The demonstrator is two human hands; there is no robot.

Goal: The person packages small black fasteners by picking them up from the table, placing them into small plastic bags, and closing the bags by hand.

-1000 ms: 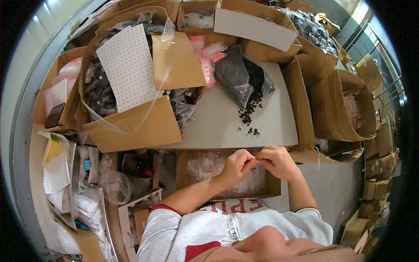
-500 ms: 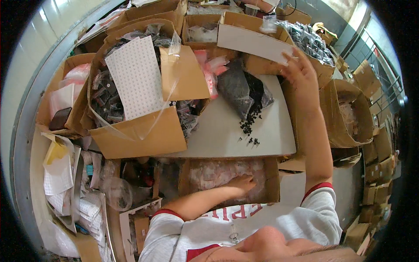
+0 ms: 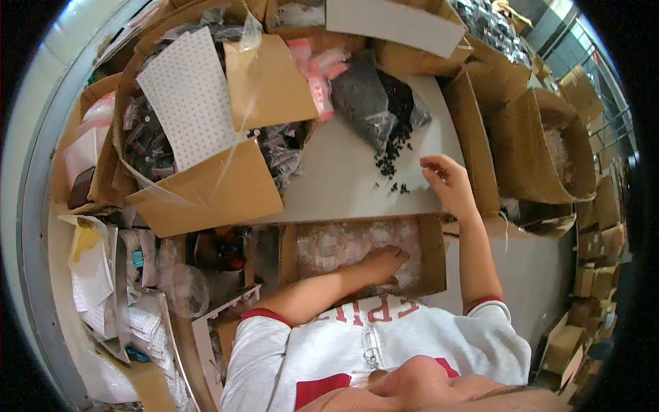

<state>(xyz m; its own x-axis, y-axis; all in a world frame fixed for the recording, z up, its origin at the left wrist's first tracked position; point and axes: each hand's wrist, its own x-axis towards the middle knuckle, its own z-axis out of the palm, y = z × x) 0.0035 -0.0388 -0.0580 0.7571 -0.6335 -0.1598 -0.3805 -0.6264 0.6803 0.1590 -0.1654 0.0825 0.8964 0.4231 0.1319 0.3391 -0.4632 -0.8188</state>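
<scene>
My left hand (image 3: 386, 266) reaches over a cardboard box (image 3: 439, 257) of small clear plastic bags (image 3: 326, 240) just below the table edge. Its thumb stands apart from the fingers, and no bag shows clearly in its grasp. Above the right part of the white table (image 3: 322, 185) is my right hand (image 3: 449, 184), fingers loosely bent and apart, with nothing visible between them. To its left, small black parts (image 3: 388, 161) spill from an open clear bag (image 3: 364, 103) onto the tabletop.
A large carton (image 3: 206, 199) at left holds bagged dark parts, with a white dotted sheet (image 3: 189, 96) on top. Pink-edged bags (image 3: 319, 75) lie beside it. A white panel (image 3: 391, 26) spans the back. More cartons (image 3: 542, 151) stand at right.
My right hand has come back from the white panel at the rear, down toward the table's near right. My left hand stays over the box of bags. The view has shifted.
</scene>
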